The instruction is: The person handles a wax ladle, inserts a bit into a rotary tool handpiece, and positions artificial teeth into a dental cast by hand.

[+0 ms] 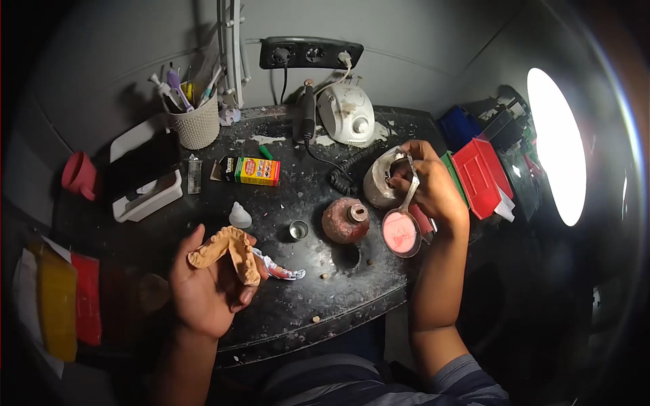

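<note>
On the open palm side of my left hand (206,291) rests a tan dental cast (227,250), horseshoe-shaped with tooth forms, held by the fingers and thumb. Just behind those fingers, a curved white, blue and red piece (283,272) lies on the bench. My right hand (433,186) bends over a stained whitish pot (379,183), fingers curled at its opening; what they grip is hidden. A metal ladle (401,235) with pink wax in its bowl sits below that hand, its bent handle passing across the fingers.
Near the middle stand a pinkish round burner (345,222) and small metal cup (298,230). Behind are a yellow box (260,171), a drill handpiece (309,115) and its white control unit (347,114). A red case (477,177) and bright lamp (556,145) are right.
</note>
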A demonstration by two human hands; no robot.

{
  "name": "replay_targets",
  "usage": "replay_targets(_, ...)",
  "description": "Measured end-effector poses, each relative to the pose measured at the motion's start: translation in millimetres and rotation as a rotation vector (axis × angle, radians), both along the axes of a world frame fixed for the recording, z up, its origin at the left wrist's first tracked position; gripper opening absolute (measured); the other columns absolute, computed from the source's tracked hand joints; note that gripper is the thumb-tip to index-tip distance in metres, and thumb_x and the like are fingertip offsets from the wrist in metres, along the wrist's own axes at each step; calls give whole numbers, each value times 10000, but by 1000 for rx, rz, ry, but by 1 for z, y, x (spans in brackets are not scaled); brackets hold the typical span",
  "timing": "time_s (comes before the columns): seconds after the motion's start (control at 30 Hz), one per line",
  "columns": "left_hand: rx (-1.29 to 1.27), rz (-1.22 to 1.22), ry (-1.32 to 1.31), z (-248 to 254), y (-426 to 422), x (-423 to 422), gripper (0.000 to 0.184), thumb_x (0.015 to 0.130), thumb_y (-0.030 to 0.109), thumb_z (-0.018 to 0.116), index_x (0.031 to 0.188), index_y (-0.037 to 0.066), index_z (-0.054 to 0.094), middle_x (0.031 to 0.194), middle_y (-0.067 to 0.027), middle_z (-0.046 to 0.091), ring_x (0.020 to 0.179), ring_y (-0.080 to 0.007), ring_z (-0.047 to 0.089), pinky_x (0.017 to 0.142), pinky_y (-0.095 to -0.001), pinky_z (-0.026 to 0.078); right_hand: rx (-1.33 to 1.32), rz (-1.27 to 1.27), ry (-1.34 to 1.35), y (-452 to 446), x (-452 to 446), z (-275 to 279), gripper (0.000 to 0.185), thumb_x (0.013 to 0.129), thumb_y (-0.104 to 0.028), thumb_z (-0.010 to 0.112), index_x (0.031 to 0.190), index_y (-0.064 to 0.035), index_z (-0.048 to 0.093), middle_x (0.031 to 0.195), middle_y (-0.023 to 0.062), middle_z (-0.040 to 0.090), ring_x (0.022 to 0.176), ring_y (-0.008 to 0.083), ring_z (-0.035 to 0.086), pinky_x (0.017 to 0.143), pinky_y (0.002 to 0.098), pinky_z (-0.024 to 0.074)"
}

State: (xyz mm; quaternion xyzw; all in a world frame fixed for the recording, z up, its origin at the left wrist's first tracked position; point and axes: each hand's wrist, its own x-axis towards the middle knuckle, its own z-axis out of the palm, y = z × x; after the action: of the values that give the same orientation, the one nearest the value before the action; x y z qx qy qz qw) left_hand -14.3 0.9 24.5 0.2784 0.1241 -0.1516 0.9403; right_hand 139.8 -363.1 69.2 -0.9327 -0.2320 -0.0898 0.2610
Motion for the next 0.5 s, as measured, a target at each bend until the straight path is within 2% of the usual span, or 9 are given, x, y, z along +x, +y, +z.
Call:
replay_targets(0.03, 10, -15, -16, -3, 1, 0, 697, 1041, 598, 340, 1159, -34, 607, 833, -272, 664, 468, -250, 576, 372, -286, 405, 12, 13, 7, 0, -3, 0, 152, 828, -54, 789, 935, 32, 725, 1300, 171, 558, 1105, 336, 620, 956, 404, 512)
replay_targets(0.07, 16, -31, -39, -3, 1, 1, 683, 1035, 599, 352, 1151, -22, 611, 839, -256, 673, 473, -245, 580, 378, -283, 404, 12, 29, -6, 0, -6, -2, 152, 828, -54, 789, 935, 32, 725, 1300, 171, 558, 1105, 336, 620, 956, 404, 512)
replay_targets(0.13, 17, -22, -56, -4, 2, 1, 671, 1035, 598, 355, 1148, -12, 613, 848, -245, 679, 490, -239, 581, 385, -283, 395, 56, 35, -128, -4, -11, -13, 121, 853, -26, 752, 961, 14, 714, 1344, 185, 525, 1217, 336, 563, 1039, 415, 465)
replay_targets(0.17, 14, -14, -69, -4, 3, 1, 671, 1035, 598, 355, 1148, -12, 613, 848, -245, 679, 490, -239, 581, 385, -283, 395, 125, 4, -131, -4, -14, -21, 108, 865, 0, 724, 970, -13, 700, 1367, 197, 481, 1285, 341, 506, 1098, 420, 414)
replay_targets(0.2, 15, -6, -71, -4, 4, 1, 673, 1033, 601, 358, 1148, -10, 615, 851, -242, 681, 498, -236, 579, 388, -284, 388, 206, 2, -172, -5, -14, -32, 77, 876, 15, 703, 938, -27, 684, 1357, 189, 472, 1285, 334, 500, 1107, 414, 399)
replay_targets(0.3, 10, 6, -91, -6, 6, 2, 676, 1030, 608, 362, 1141, -5, 621, 853, -236, 682, 511, -234, 576, 391, -287, 375, 385, -43, -269, -13, -9, -55, 109, 894, 46, 667, 952, -47, 662, 1370, 159, 470, 1288, 277, 489, 1096, 411, 406)
replay_targets(0.4, -2, 9, -125, -6, 7, 4, 672, 1025, 615, 367, 1120, 3, 629, 852, -232, 681, 511, -233, 572, 392, -288, 371, 772, -16, -148, -16, -3, -64, 39, 972, -59, 700, 1004, -46, 683, 1391, 101, 505, 1195, 183, 539, 1027, 344, 454)
replay_targets(0.43, -12, 0, -121, -6, 7, 4, 664, 1026, 612, 366, 1118, 10, 630, 851, -230, 682, 509, -233, 571, 392, -289, 371, 813, 20, -178, -20, 2, -67, 59, 991, -98, 703, 1020, -48, 692, 1418, 80, 502, 1156, 155, 559, 996, 321, 467)
replay_targets(0.5, -17, -2, -130, -8, 9, 4, 645, 1028, 609, 360, 1110, 30, 633, 847, -226, 684, 503, -231, 568, 392, -291, 366, 975, -1, -55, -20, -1, -67, 37, 999, -89, 690, 1005, -52, 689, 1409, 82, 525, 1153, 145, 557, 983, 308, 460)
